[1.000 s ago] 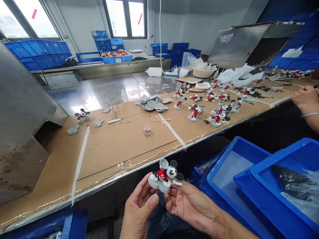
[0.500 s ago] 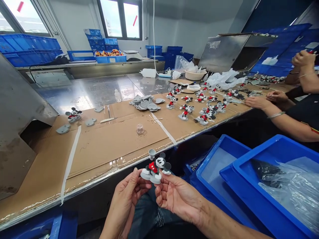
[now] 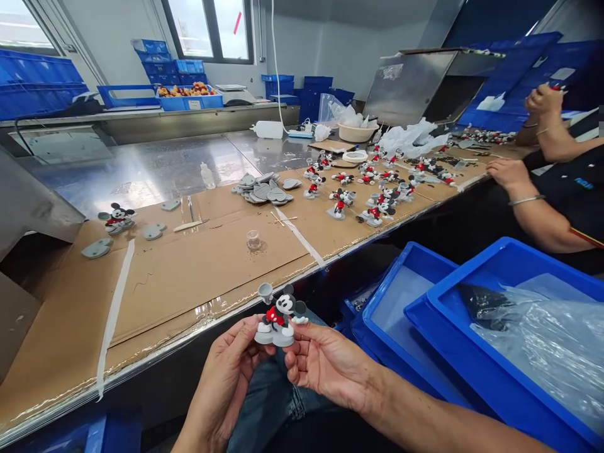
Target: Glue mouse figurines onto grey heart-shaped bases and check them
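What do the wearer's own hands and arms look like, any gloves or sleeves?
Neither the left hand nor the right hand wears a glove, and no rings show. The right forearm is uncovered to the picture's edge, without sleeve, watch or bracelet. The left arm is cut off near the wrist.

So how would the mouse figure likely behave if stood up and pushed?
The mouse figure would probably slide before tipping, given its broad, flat base. It seems stiff: the raised cup stands out unsupported. Its thin ears might snap if knocked.
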### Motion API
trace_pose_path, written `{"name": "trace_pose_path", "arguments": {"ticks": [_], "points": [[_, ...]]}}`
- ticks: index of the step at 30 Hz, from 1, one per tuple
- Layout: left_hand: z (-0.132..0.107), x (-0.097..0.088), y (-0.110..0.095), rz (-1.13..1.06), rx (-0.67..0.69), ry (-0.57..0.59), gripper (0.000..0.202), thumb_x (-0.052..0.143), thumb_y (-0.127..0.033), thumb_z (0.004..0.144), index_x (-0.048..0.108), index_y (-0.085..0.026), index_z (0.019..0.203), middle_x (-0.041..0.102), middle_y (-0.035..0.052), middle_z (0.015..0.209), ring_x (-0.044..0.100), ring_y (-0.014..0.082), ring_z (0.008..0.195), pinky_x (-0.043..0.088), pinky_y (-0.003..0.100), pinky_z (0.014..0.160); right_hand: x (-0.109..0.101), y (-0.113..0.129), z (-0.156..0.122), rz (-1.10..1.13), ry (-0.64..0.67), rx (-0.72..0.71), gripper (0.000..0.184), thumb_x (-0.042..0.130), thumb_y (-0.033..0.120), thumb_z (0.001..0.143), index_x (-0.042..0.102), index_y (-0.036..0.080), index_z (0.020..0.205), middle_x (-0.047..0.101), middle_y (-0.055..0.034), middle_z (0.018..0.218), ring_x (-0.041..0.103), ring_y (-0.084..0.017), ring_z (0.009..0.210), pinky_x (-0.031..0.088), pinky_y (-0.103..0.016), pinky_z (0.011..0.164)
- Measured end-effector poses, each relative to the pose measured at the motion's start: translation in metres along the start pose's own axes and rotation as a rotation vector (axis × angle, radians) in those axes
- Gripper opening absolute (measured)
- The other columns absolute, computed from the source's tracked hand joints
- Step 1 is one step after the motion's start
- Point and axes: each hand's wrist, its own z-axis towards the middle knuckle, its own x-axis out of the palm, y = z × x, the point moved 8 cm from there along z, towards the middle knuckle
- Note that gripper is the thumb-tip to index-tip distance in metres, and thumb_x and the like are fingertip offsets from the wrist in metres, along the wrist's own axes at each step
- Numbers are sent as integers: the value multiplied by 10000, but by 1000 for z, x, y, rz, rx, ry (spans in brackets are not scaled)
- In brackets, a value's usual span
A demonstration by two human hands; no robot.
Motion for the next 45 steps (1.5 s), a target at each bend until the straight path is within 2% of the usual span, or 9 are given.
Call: {"name": "trace_pose_path", "arguments": {"ticks": [6,10,16,22,26,30,34,38,45], "points": [[0,-8,5,-28,-32,-46,308,796,-351,746,753,-138,965,687,57,800,583,117,669,513,206,650,4,15,-2,-279,40,-230,320,814,352,671,666,92,783,669,-38,671,586,-107,571,418,-230,589],[-9,0,11,-4,-125,28,341,792,-345,757,745,-134,1021,666,47,707,563,98,591,489,183,588,12,35,-12,-550,43,-415,369,852,389,642,692,111,824,668,-8,700,565,-99,624,413,-225,625],[-30,-5,24,-9,-175,75,402,878,-349,625,781,-143,956,723,109,767,675,237,736,542,315,704,34,53,-43,-1040,191,-624,326,851,394,666,760,137,844,641,-3,739,570,-117,692,433,-243,671],[-44,-14,12,224,166,-3,259,860,-433,625,805,-211,745,749,102,822,661,287,905,456,427,993,57,46,-81,-1400,462,-1035,290,699,374,858,736,134,1017,690,-48,797,604,-126,734,465,-231,694],[-57,-6,-6,398,476,-14,186,779,-429,741,806,-260,813,750,60,799,650,252,839,427,443,1037,62,37,-91,-1502,562,-1177,232,637,280,917,694,103,1055,745,-102,887,657,-166,836,491,-276,799],[-65,1,-11,497,570,-26,182,726,-428,792,802,-272,844,747,51,788,649,243,772,432,453,1030,62,35,-95,-1486,561,-1233,230,631,253,918,689,57,1024,740,-123,827,657,-172,778,503,-276,757],[-64,1,-9,500,520,-39,188,726,-435,791,801,-268,835,744,49,789,648,242,779,409,460,1055,60,35,-92,-1483,545,-1201,250,643,286,910,691,58,1001,733,-120,821,616,-165,737,488,-277,723],[-57,-11,6,461,315,-96,196,781,-435,736,802,-250,798,754,60,849,654,260,928,422,400,1053,55,38,-84,-1525,498,-1132,232,679,279,883,699,64,968,722,-109,821,599,-156,735,469,-264,715],[-55,-18,19,378,85,-112,232,853,-348,643,798,-238,840,749,68,945,671,265,1010,529,265,901,52,36,-80,-1539,507,-1179,246,650,280,907,681,71,1033,717,-96,850,581,-148,742,464,-259,709]]}}
